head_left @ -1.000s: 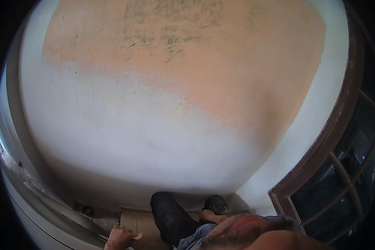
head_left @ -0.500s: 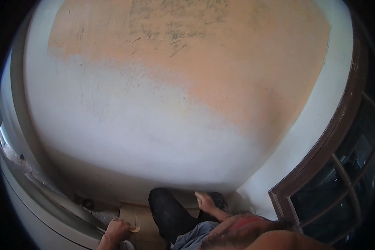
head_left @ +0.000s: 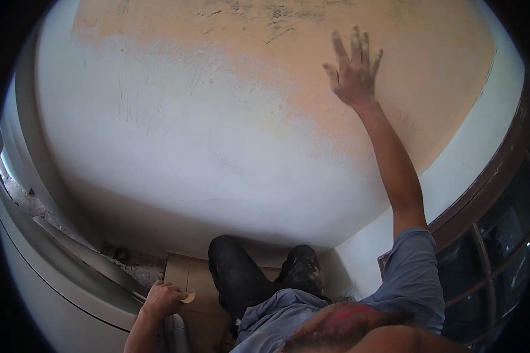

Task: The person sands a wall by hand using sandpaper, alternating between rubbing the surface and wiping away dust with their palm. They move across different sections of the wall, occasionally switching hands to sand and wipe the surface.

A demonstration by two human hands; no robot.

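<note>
My right hand [head_left: 354,79] is raised against the wall [head_left: 188,153], its fingers spread over the peach-coloured area. Pale dust whitens those fingers. Down at the lower left, my left hand [head_left: 162,298] is closed around a small pale yellow curved piece [head_left: 188,297], of which only one end sticks out past the fingers. The wall is peach with dark scuffs at the top and whitish below, with a ragged border between the two.
A brown-framed window with panes [head_left: 483,259] stands on the right. Along the left runs a long light grey panel [head_left: 53,288]. My dark-trousered knees [head_left: 235,265] are close to the wall's foot, above a tan tiled floor [head_left: 182,273].
My right hand has risen from beside my knee to the peach part of the wall, fingers now spread. My left hand stays low with the yellow piece. The view has tilted down slightly.
</note>
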